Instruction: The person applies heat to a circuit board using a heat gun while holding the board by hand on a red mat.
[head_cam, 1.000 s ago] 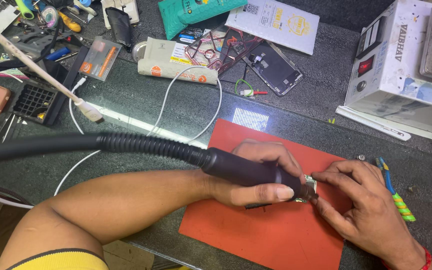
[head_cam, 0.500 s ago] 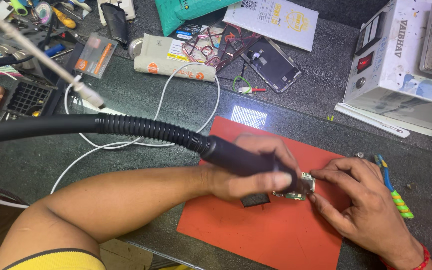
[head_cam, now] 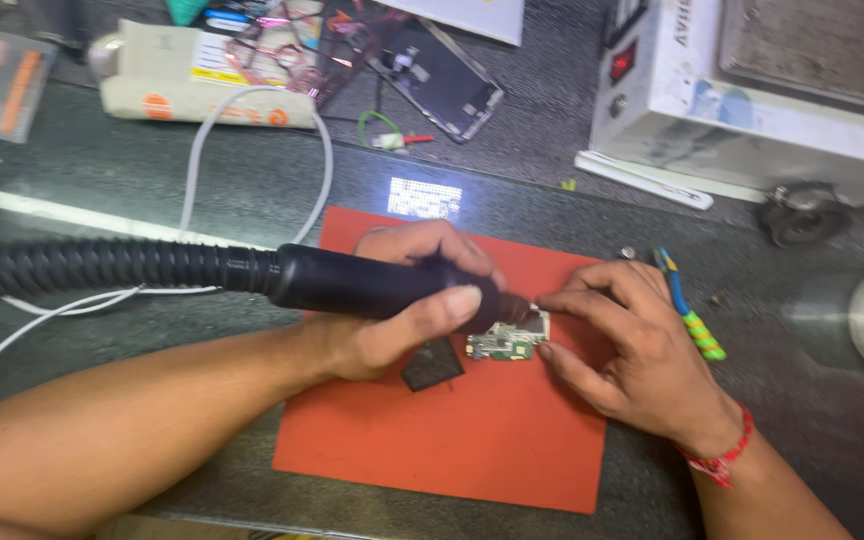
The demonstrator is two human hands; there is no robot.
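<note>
On the red mat (head_cam: pixel 452 440), near its middle, lies a small green circuit board (head_cam: pixel 504 345). That is the thing both hands are busy with.

The right hand (head_cam: pixel 632 350) sits on the right part of the red mat. Its fingers are pinched in close, and the fingertips (head_cam: pixel 549 300) press on the right end of the circuit board to hold it down. A red thread band (head_cam: pixel 724 458) goes around that wrist.

The left hand (head_cam: pixel 402 310) comes in over the left side of the red mat. It is curled tight around a thick black tool handle (head_cam: pixel 362 285). The tip of the tool points at the top of the circuit board, right by the right hand's fingertips. I cannot tell if the tip touches the board. A black ribbed hose (head_cam: pixel 102 267) runs from the back of the handle, off past the left edge of the red mat.

A small dark square piece (head_cam: pixel 432 366) lies on the red mat, just left of the circuit board and partly under the left hand.

Just off the right edge of the red mat lies a thin tool with a blue and green grip (head_cam: pixel 690 318). Past the top edge of the red mat is a bright patch of light (head_cam: pixel 424 198) on the dark table (head_cam: pixel 802 400). A white cable (head_cam: pixel 252 150) loops to the upper left of the mat. Farther up lie a phone with its back open (head_cam: pixel 437 75) and a white tube (head_cam: pixel 202 75). A white box machine (head_cam: pixel 752 90) stands up and to the right of the red mat.
</note>
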